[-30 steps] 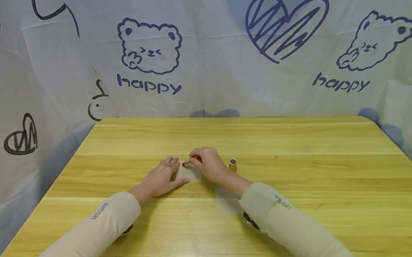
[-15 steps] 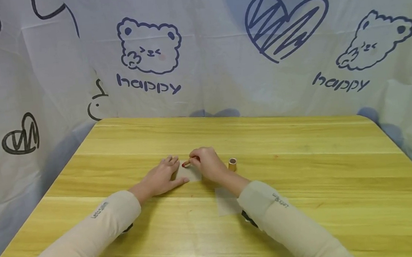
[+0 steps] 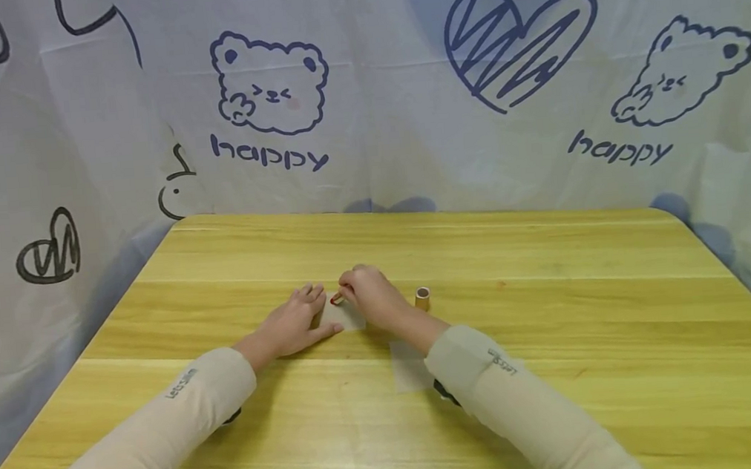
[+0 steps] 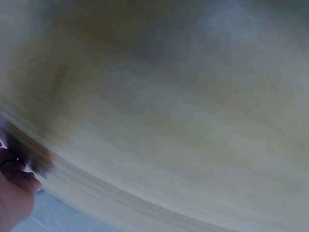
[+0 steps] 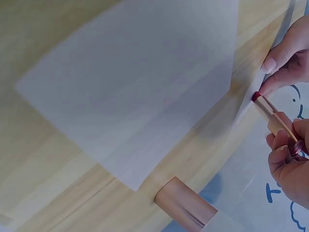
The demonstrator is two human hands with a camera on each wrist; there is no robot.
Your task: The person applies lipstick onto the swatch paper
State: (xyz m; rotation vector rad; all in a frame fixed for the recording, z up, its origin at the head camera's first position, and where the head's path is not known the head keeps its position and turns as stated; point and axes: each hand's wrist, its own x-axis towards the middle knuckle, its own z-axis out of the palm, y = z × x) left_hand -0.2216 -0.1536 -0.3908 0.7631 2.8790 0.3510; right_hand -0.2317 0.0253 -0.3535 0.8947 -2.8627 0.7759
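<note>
My right hand (image 3: 374, 298) pinches a gold-cased lipstick (image 5: 275, 121) whose red tip points down at a small sheet of paper (image 3: 351, 320) in the middle of the table. In the right wrist view the tip sits right at the sheet, close to the left hand's fingers. My left hand (image 3: 292, 322) lies flat with fingers extended over the sheet's left side, its thumb along the near edge. The lipstick's cap (image 3: 423, 299) stands upright just right of my right hand. In the left wrist view only part of a hand shows at the lower left edge.
A second white sheet (image 3: 409, 369) lies nearer to me, partly hidden under the right forearm, and fills much of the right wrist view. The wooden table (image 3: 554, 286) extends all round, with a printed white cloth (image 3: 400, 135) hanging behind it.
The right hand has shifted slightly left and turned a little, the lipstick tip making small moves over the sheet. My left hand keeps its place on the paper.
</note>
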